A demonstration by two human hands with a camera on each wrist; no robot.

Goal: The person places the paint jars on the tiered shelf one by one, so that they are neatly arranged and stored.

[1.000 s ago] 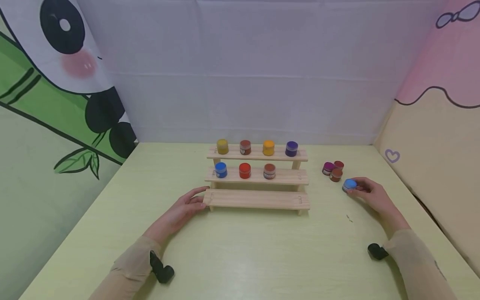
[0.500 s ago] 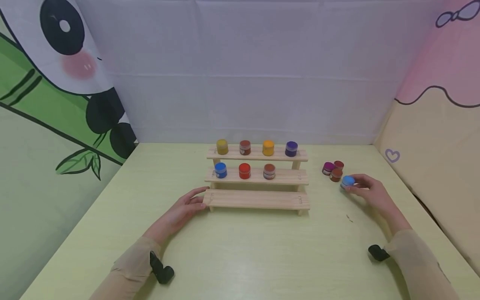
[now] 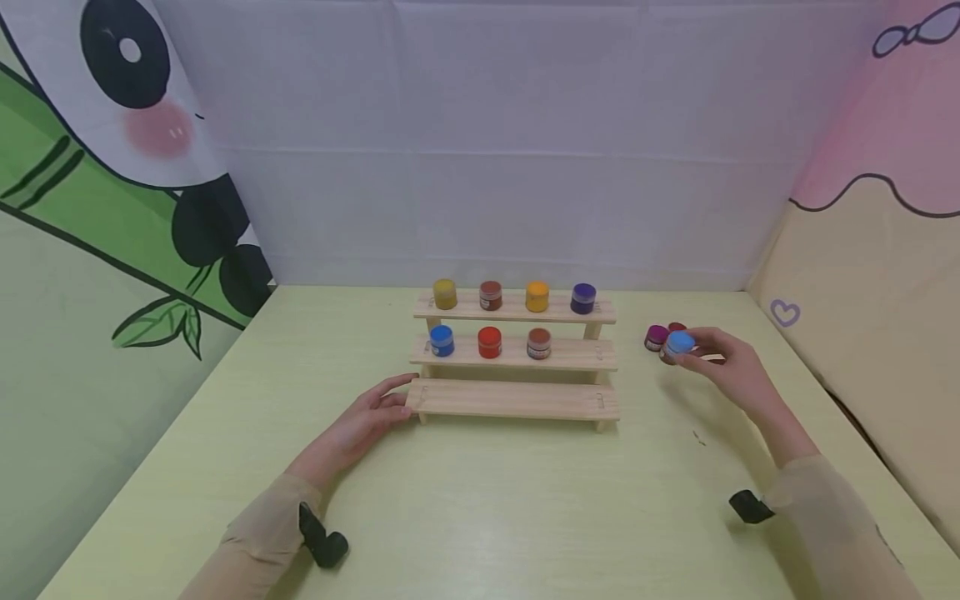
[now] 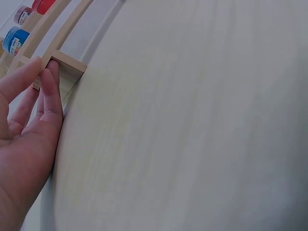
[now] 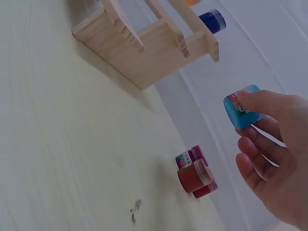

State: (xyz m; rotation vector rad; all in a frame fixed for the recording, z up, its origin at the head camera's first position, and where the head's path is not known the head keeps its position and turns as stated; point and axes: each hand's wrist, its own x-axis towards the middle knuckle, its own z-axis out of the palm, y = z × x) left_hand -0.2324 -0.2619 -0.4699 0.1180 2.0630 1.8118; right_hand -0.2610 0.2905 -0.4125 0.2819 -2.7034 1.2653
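Observation:
Between the thumb and fingers of my right hand (image 3: 731, 367) is a light blue paint jar (image 5: 241, 107), raised off the table in the right wrist view. In the head view it overlaps a cluster of jars: a purple jar (image 3: 656, 337), a brown jar (image 5: 194, 176) and a dark red jar (image 5: 205, 189). My left hand (image 3: 367, 425) pinches the left end of the lowest step of a three-step wooden rack (image 3: 513, 398). Several paint jars line the top step, and a blue jar (image 3: 442, 340), a red jar (image 3: 490, 342) and a brownish jar (image 3: 538, 342) stand on the middle one.
The rack stands on a pale wood-grain table (image 3: 480, 508). Behind it hangs a white cloth (image 3: 480, 167), with printed panels at left and right. A small dark mark (image 3: 699, 437) shows on the table at right.
My right hand has lifted the light blue jar and moved it leftward and away from me, over the jar cluster. The left hand and the rack have stayed put.

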